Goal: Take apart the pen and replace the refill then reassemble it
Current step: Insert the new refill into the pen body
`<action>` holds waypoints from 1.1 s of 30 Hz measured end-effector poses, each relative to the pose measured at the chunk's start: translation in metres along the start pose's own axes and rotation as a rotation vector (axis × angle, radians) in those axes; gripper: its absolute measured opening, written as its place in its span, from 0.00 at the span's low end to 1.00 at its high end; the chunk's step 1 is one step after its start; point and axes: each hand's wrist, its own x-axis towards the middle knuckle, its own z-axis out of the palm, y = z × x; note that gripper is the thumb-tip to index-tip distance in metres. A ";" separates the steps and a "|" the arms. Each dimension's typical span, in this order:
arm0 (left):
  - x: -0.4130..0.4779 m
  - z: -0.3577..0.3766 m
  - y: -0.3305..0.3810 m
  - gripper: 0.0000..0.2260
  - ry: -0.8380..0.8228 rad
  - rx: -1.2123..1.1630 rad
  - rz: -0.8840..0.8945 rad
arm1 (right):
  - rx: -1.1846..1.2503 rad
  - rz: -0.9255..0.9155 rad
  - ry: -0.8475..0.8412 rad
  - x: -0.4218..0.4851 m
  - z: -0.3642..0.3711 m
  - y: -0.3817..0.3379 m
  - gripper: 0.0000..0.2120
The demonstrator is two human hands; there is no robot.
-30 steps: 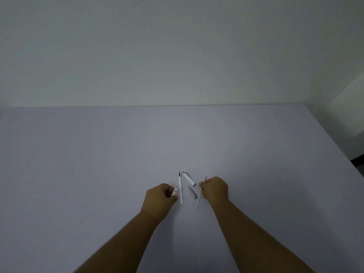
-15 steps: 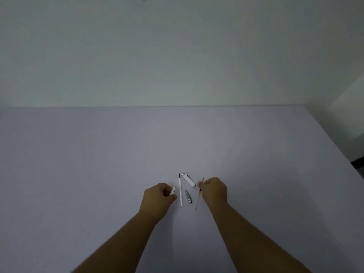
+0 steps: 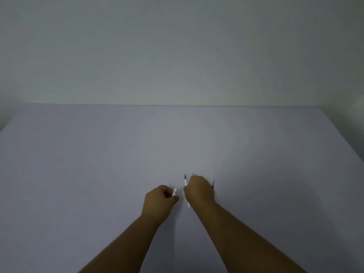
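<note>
My left hand [image 3: 161, 201] is closed on a short white pen barrel piece [image 3: 174, 192], whose end sticks out past the thumb. My right hand [image 3: 199, 189] lies over the middle of a white refill [image 3: 185, 181] on the table, with thumb and fingers closed around it. The refill's dark tip points away from me and its tail shows below the hand. A thin clear refill [image 3: 213, 184] lies on the table just right of my right hand. Only the end of the white and silver pen cap [image 3: 193, 175] shows above my right knuckles. The small silver tip piece is hidden.
The pale grey table [image 3: 98, 164] runs back to a plain wall. Its right edge [image 3: 342, 138] slants towards me.
My right hand has put the thin clear refill down on its right and moved left onto the white refill. My left hand still holds the barrel piece in about the same place.
</note>
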 end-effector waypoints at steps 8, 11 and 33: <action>-0.002 -0.006 0.000 0.05 -0.034 0.001 -0.024 | 0.480 0.003 0.029 -0.001 -0.019 -0.006 0.12; -0.002 -0.005 0.003 0.05 -0.047 -0.004 -0.029 | 0.753 0.050 0.045 -0.001 -0.031 -0.006 0.11; -0.012 0.009 0.016 0.05 -0.026 0.028 0.074 | 0.826 -0.041 -0.250 -0.022 -0.045 0.022 0.14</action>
